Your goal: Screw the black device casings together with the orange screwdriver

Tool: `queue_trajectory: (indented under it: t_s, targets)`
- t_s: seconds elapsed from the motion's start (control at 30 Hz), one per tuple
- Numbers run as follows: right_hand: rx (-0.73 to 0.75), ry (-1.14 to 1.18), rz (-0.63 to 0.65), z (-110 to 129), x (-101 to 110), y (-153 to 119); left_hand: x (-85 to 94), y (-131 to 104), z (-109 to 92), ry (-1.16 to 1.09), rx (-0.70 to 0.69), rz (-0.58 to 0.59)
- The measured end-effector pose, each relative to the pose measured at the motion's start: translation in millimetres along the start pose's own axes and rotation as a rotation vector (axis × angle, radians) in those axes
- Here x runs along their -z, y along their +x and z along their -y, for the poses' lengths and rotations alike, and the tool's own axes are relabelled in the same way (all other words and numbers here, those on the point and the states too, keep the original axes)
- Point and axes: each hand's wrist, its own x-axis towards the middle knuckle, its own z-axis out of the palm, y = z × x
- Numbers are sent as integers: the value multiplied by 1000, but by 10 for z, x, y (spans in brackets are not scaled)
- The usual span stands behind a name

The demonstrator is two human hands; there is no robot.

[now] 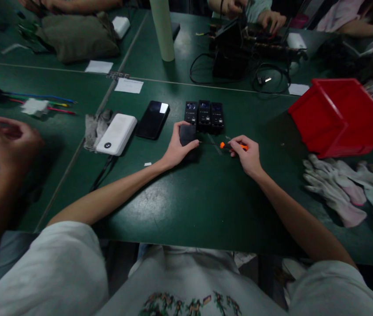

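My left hand [179,147] is wrapped round a small black box [187,134], its thumb along the near side. Just behind it, three black modules [204,113] with small screens stand side by side on the green table [173,202]. To the right, my right hand [246,154] holds an orange-handled screwdriver [244,146] between thumb and fingers, its tip towards the box and apart from it. A thin clear strip [214,144] lies between the hands.
Left of my hands lie a black phone [153,120] and a white power bank [117,134]. A red bin [341,118] and gloves [338,184] are at right. Another person's hand [11,140] is at far left. A pale green post [163,30] stands behind.
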Motion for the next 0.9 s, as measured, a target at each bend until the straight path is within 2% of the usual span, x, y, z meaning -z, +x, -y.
queue_trajectory:
  t_s: [0.37,0.57,0.9]
  targets:
    - [-2,-14,-14,-2,-14,8,-5,-7,-4,-50,34,43]
    - [-6,1,-15,-4,-17,6,-4,-2,38,-13,11,7]
    - [20,-7,-11,-27,-15,0,-10,-18,4,-65,35,39]
